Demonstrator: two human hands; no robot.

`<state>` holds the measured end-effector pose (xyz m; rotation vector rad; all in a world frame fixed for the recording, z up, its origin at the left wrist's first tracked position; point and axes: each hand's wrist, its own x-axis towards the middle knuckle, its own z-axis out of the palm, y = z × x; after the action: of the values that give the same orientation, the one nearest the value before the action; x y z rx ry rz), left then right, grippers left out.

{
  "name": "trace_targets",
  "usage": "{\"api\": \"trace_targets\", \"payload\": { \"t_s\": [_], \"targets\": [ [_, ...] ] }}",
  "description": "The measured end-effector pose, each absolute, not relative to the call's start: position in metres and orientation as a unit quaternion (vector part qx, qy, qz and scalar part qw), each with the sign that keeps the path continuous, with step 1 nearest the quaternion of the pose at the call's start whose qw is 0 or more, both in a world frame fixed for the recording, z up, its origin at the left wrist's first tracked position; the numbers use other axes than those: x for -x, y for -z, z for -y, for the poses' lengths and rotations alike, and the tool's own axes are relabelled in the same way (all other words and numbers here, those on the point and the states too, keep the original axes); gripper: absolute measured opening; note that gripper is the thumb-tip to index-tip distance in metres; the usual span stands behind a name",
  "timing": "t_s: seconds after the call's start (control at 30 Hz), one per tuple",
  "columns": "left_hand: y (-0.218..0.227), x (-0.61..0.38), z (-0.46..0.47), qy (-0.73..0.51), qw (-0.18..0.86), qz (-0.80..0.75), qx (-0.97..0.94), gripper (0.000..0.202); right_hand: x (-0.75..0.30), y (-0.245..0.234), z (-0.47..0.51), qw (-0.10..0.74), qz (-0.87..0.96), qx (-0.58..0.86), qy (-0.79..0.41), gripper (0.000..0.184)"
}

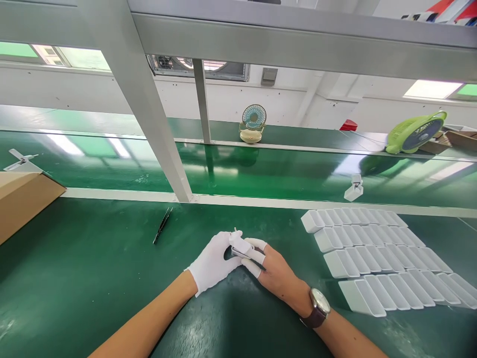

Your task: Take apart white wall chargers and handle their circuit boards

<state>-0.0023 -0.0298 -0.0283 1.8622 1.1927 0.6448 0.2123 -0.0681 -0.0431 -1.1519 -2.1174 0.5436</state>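
My left hand [214, 262], in a white glove, pinches a small white plastic device [241, 245] from its left side. White finger cots cover several fingertips of my right hand [270, 266], which grips the same device from the right. A thin prong sticks up at its far end, and a darker slot runs along its near side. My fingers hide part of it, so its exact kind is unclear. Black tweezers [163, 225] lie on the green tabletop [93, 268], left of my hands.
Rows of white plastic shells [372, 293] stand at the right. A similar white device [354, 188] sits on the green belt [261, 174] beyond the bench edge. At the left is a cardboard box [28, 199]. A metal post [149, 114] rises ahead; fans stand at the back.
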Motion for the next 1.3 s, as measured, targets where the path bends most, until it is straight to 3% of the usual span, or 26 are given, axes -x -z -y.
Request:
{"api": "trace_targets", "payload": {
  "t_s": [0.1, 0.17, 0.23, 0.4, 0.57, 0.87, 1.03, 1.2, 1.3],
  "targets": [
    [0.023, 0.002, 0.033, -0.261, 0.41, -0.464, -0.74, 0.061, -0.208, 0.041, 0.067, 0.419, 0.717, 0.442, -0.34, 0.038],
    [0.017, 0.001, 0.038, -0.272, 0.412, -0.462, -0.737, 0.083, -0.203, 0.037, 0.068, 0.496, 0.581, 0.429, -0.481, 0.036],
    [0.011, -0.001, 0.043, -0.278, 0.405, -0.458, -0.741, 0.101, -0.198, 0.031, 0.069, 0.522, 0.45, 0.391, -0.61, 0.036],
    [-0.001, -0.007, 0.05, -0.281, 0.372, -0.457, -0.757, 0.078, -0.191, 0.018, 0.073, 0.486, 0.348, 0.317, -0.736, 0.034],
    [-0.002, -0.007, 0.048, -0.279, 0.369, -0.453, -0.762, 0.071, -0.19, 0.019, 0.074, 0.477, 0.342, 0.319, -0.744, 0.032],
    [0.013, -0.004, 0.048, -0.283, 0.372, -0.467, -0.75, 0.083, -0.191, 0.027, 0.075, 0.461, 0.346, 0.341, -0.743, 0.036],
    [0.006, -0.004, 0.048, -0.282, 0.387, -0.459, -0.748, 0.077, -0.192, 0.025, 0.073, 0.464, 0.362, 0.349, -0.729, 0.033],
    [0.0, 0.0, 0.046, -0.294, 0.468, -0.456, -0.698, 0.082, -0.198, 0.031, 0.07, 0.533, 0.473, 0.386, -0.586, 0.029],
    [-0.004, 0.0, 0.043, -0.278, 0.541, -0.435, -0.664, 0.079, -0.202, 0.035, 0.072, 0.527, 0.584, 0.387, -0.481, 0.03]
  ]
}}
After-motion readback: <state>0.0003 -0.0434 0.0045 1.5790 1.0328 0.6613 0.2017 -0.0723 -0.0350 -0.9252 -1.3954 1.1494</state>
